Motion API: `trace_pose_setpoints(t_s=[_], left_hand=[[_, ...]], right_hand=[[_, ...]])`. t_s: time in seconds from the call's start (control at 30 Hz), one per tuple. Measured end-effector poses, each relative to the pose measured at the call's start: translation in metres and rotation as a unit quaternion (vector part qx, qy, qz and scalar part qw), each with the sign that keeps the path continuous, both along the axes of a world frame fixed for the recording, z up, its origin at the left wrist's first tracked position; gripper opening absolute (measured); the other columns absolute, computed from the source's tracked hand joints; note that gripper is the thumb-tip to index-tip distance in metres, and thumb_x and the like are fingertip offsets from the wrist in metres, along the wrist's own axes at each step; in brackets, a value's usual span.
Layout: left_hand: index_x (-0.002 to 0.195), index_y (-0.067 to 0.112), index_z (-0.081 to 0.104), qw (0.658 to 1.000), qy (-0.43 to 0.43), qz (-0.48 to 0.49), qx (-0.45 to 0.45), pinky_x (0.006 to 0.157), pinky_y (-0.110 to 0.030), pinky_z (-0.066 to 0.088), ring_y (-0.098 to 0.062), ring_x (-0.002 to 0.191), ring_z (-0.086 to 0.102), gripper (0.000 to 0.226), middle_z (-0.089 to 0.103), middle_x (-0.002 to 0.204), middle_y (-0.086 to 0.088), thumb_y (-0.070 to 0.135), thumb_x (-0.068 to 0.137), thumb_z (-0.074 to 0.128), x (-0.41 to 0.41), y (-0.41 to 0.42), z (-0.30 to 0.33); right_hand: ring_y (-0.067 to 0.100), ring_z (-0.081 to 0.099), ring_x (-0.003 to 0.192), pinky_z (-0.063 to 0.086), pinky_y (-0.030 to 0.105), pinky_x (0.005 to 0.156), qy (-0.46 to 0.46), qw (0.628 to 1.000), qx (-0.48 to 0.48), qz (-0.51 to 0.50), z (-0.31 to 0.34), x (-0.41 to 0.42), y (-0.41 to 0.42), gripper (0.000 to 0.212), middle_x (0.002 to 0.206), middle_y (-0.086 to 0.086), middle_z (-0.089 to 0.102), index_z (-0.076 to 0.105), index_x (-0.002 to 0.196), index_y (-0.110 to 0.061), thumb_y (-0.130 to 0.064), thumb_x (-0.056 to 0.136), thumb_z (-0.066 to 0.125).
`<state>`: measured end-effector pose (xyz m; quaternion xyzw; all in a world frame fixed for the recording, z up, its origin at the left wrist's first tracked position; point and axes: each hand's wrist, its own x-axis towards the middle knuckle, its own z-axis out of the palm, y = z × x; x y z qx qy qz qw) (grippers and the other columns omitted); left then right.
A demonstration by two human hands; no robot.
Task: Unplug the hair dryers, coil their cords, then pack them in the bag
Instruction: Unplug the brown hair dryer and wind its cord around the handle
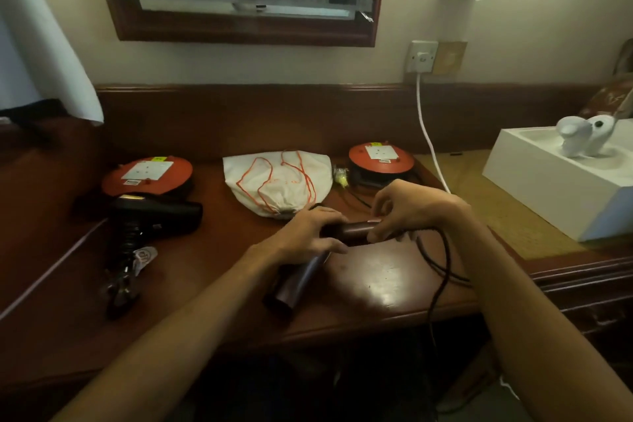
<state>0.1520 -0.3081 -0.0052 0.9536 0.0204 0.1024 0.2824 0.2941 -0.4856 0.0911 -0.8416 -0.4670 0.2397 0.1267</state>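
Observation:
A dark brown hair dryer lies on the wooden desk in front of me, barrel pointing toward the near edge. My left hand grips its body. My right hand holds the handle end, where its dark cord loops and drops over the desk's front edge. A second, black hair dryer rests at the left, its coiled cord and plug trailing toward me. A white drawstring bag with orange cords lies flat at the back centre.
Two orange extension reels stand at the back, one on the left and one on the right. A white cable runs from a wall socket to the desk. A white box with a figurine sits at the right.

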Motion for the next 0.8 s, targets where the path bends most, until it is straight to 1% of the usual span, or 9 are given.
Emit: trace_pose_setpoints(t_s=[0.13,0.23,0.37,0.43,0.5,0.57,0.63,0.73,0.8], left_hand=[[0.123,0.021,0.068,0.989,-0.060,0.061,-0.117,0.094,-0.033,0.046,-0.011,0.109,0.057,0.046,0.064,0.111,0.006,0.041,0.082,0.075,-0.023,0.016,-0.012],[0.123,0.018,0.069,0.976,-0.095,0.108,-0.164,0.096,-0.033,0.048,-0.014,0.110,0.059,0.047,0.067,0.115,0.001,0.042,0.083,0.075,-0.032,0.026,-0.014],[0.126,0.012,0.067,0.945,-0.132,0.176,-0.241,0.090,-0.029,0.051,-0.016,0.108,0.064,0.037,0.069,0.117,-0.003,0.024,0.092,0.075,-0.036,0.033,-0.019],[0.129,0.009,0.066,0.931,-0.149,0.205,-0.263,0.091,-0.030,0.053,-0.019,0.111,0.065,0.041,0.069,0.119,-0.005,0.026,0.092,0.075,-0.035,0.033,-0.022],[0.127,0.009,0.066,0.917,-0.166,0.221,-0.289,0.091,-0.029,0.054,-0.016,0.108,0.065,0.039,0.070,0.118,-0.003,0.025,0.092,0.074,-0.036,0.031,-0.021],[0.125,0.011,0.067,0.912,-0.176,0.224,-0.297,0.093,-0.029,0.053,-0.011,0.107,0.066,0.038,0.071,0.116,-0.001,0.026,0.091,0.075,-0.037,0.030,-0.019],[0.125,0.016,0.067,0.912,-0.172,0.223,-0.300,0.095,-0.030,0.052,-0.012,0.110,0.066,0.039,0.072,0.117,0.000,0.031,0.090,0.075,-0.037,0.029,-0.020],[0.123,0.021,0.068,0.899,-0.188,0.240,-0.314,0.097,-0.036,0.055,-0.015,0.112,0.067,0.045,0.073,0.117,0.001,0.044,0.085,0.073,-0.037,0.027,-0.020],[0.124,0.022,0.068,0.897,-0.195,0.240,-0.316,0.098,-0.041,0.056,-0.017,0.113,0.068,0.052,0.074,0.118,0.000,0.053,0.082,0.070,-0.036,0.026,-0.022]], right_hand=[[0.020,0.069,0.055,0.060,0.035,0.054,0.100,0.981,0.161,-0.049,0.003,-0.005,-0.026,0.023,0.076,0.011,0.072,0.066,0.106,-0.012,-0.017,0.087,0.078],[0.022,0.062,0.054,0.055,0.035,0.050,0.140,0.925,0.341,-0.093,-0.013,-0.019,-0.034,0.012,0.072,0.013,0.065,0.066,0.105,-0.007,-0.011,0.094,0.069],[0.025,0.062,0.061,0.058,0.040,0.055,0.150,0.853,0.486,-0.121,-0.046,-0.049,-0.017,0.014,0.078,0.015,0.062,0.062,0.113,-0.010,-0.008,0.100,0.058],[0.024,0.060,0.060,0.057,0.042,0.050,0.169,0.835,0.508,-0.124,-0.062,-0.070,-0.002,0.024,0.079,0.020,0.061,0.059,0.125,-0.016,-0.010,0.102,0.055],[0.026,0.057,0.053,0.053,0.043,0.046,0.193,0.850,0.478,-0.107,-0.079,-0.090,0.015,0.034,0.075,0.021,0.060,0.057,0.133,-0.025,-0.009,0.103,0.053],[0.025,0.053,0.050,0.049,0.042,0.045,0.167,0.867,0.463,-0.081,-0.094,-0.105,0.033,0.029,0.067,0.013,0.061,0.065,0.118,-0.024,-0.004,0.103,0.050],[0.018,0.059,0.060,0.050,0.043,0.055,0.087,0.864,0.484,-0.109,-0.109,-0.113,0.049,0.026,0.073,-0.003,0.066,0.070,0.104,-0.018,-0.004,0.103,0.048],[0.004,0.062,0.091,0.050,0.016,0.075,0.033,0.833,0.523,-0.176,-0.122,-0.119,0.059,0.026,0.100,-0.010,0.064,0.064,0.120,-0.020,-0.010,0.105,0.045],[0.003,0.058,0.091,0.047,0.010,0.073,0.000,0.833,0.533,-0.150,-0.128,-0.121,0.062,0.029,0.102,-0.006,0.057,0.060,0.130,-0.014,-0.008,0.105,0.045]])
